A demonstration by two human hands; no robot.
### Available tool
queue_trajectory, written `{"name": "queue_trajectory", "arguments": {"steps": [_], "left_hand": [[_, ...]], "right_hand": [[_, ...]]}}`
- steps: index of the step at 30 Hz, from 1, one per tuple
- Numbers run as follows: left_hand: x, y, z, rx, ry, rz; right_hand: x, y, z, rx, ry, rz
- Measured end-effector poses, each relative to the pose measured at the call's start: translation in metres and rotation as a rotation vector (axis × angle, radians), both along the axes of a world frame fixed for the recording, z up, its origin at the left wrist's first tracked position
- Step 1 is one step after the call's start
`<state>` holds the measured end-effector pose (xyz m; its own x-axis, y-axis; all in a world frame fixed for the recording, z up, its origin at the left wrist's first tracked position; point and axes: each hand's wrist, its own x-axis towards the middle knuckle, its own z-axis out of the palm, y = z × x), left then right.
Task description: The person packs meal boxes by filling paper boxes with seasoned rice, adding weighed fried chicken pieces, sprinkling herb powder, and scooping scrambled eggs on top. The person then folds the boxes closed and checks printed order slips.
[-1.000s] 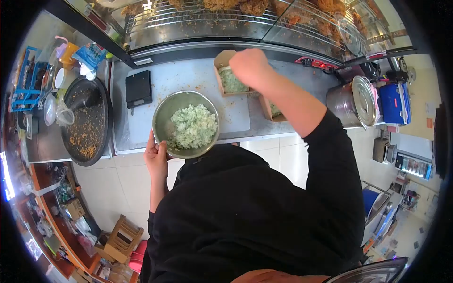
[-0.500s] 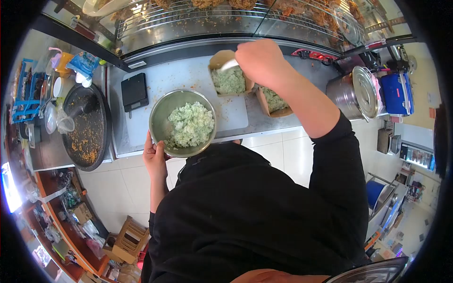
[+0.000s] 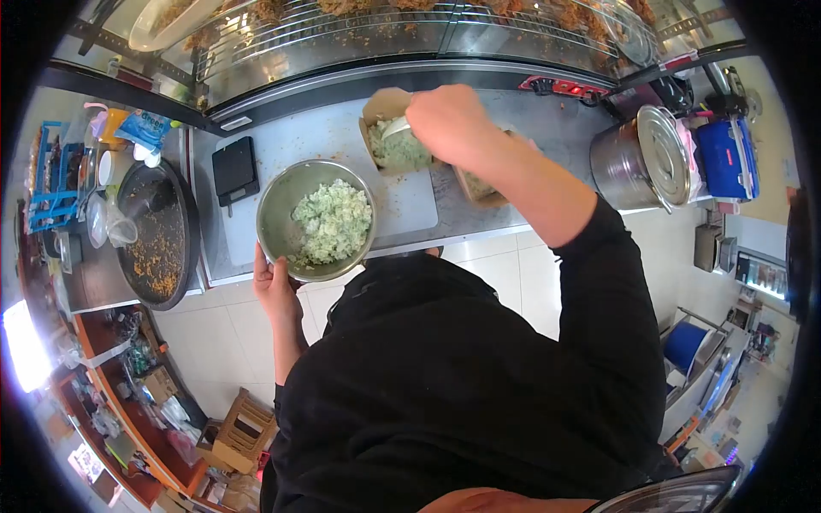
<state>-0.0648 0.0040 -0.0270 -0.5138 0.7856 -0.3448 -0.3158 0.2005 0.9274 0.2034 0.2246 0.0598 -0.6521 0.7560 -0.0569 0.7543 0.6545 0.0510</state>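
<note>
My left hand [image 3: 277, 291] grips the near left rim of a steel mixing bowl [image 3: 275, 209], thumb over the edge. Inside the bowl, greenish-white rice [image 3: 335, 221] lies heaped to the right. Over a brown paper food box [image 3: 386, 104], my right hand [image 3: 446, 120] is closed round a white spoon [image 3: 396, 127], whose handle is mostly covered by the fingers. The spoon touches the green-flecked rice [image 3: 400, 150] in that box. A second paper box [image 3: 479, 191] stands to its right, partly hidden under my forearm.
A white cutting board [image 3: 406, 205] lies under the bowl, with a black kitchen scale [image 3: 234, 169] at left. Further left sits a round dark tray [image 3: 158, 244] with crumbs. A lidded steel pot [image 3: 629, 158] stands right. A glass case with fried food [image 3: 342, 7] borders the back.
My right hand and the spoon have shifted slightly left and down into the rice in the box. The whole view has moved a little; my left hand still grips the bowl.
</note>
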Motion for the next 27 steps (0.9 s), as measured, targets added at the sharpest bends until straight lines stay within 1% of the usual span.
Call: {"name": "queue_trajectory", "arguments": {"steps": [2,4,5,8,11,12,13,14,16,17,18,19,20,22,23,25,27], "left_hand": [[-0.002,-0.006,-0.006,0.003,0.02,-0.027],[0.0,-0.009,-0.006,-0.005,-0.004,0.006],[0.003,-0.006,-0.005,0.0,-0.017,0.019],[0.022,0.003,0.012,0.015,0.02,0.081],[0.023,0.001,0.006,0.014,0.067,0.096],[0.022,-0.003,0.002,0.04,0.06,0.104],[0.021,-0.004,-0.004,0.071,0.052,0.113],[0.021,-0.005,-0.008,0.107,0.044,0.126],[0.037,-0.003,0.001,0.144,0.065,0.116],[0.038,-0.005,0.005,0.155,0.085,0.129],[0.033,-0.011,-0.004,0.145,0.136,0.118],[0.037,-0.01,0.002,0.126,0.152,0.131],[0.045,-0.008,0.007,0.111,0.163,0.14],[0.05,-0.007,0.007,0.108,0.196,0.153],[0.054,-0.006,0.011,0.069,0.23,0.145],[0.056,-0.004,0.006,0.099,0.241,0.14],[0.059,-0.006,0.007,0.079,0.243,0.136]], "right_hand": [[0.01,-0.003,0.036,0.0,0.053,-0.011],[0.015,-0.005,0.045,-0.041,-0.006,0.026],[0.018,-0.005,0.047,-0.053,-0.036,0.041],[0.025,0.01,-0.005,-0.103,-0.081,0.036],[0.049,0.011,0.032,-0.231,-0.062,-0.056],[0.062,0.005,0.048,-0.21,0.103,-0.083],[0.074,0.002,0.061,-0.189,0.161,-0.072],[0.085,-0.003,0.064,-0.16,0.209,-0.092],[0.095,-0.015,0.067,-0.109,0.31,-0.102],[0.087,-0.025,0.064,-0.161,0.358,-0.058],[0.077,-0.04,0.056,-0.224,0.408,-0.009],[0.069,-0.055,0.047,-0.287,0.456,0.036],[0.058,-0.07,0.035,-0.309,0.437,0.063],[0.035,-0.093,0.008,-0.333,0.393,0.105],[0.027,-0.098,-0.004,-0.293,0.4,0.107],[0.014,-0.099,-0.024,-0.201,0.409,0.106],[0.005,-0.104,-0.041,-0.342,0.45,0.111]]}}
